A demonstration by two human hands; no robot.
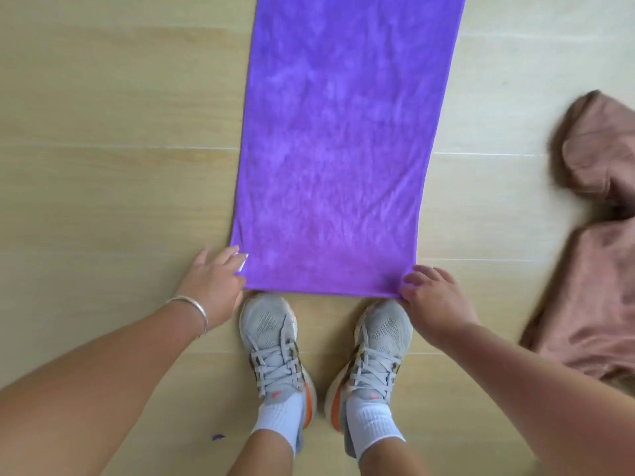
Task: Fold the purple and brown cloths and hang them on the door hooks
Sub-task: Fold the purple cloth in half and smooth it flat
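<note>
On the pale wooden floor (103, 139), just ahead of a pair of grey sneakers (275, 341), the purple cloth (330, 149) lies spread flat and runs away from the person past the top edge of the view. Its near hem sits just in front of the shoe toes. At the near left corner, the left hand (213, 286) rests with its fingers (228, 254) loosely together on the cloth's edge, beside a small white tag (243, 264); whether they pinch the fabric cannot be told. A silver bangle (192, 309) circles that wrist. At the near right corner, the right hand (436, 298) has its fingers (421, 274) slightly spread and curled onto the cloth, the corner bunched beneath them. Well to the right of those fingers, apart from the purple cloth, the brown cloth (598, 269) lies rumpled on the floor, partly cut off by the frame. A tiny purple scrap (217, 437) lies on the boards below the left forearm.
</note>
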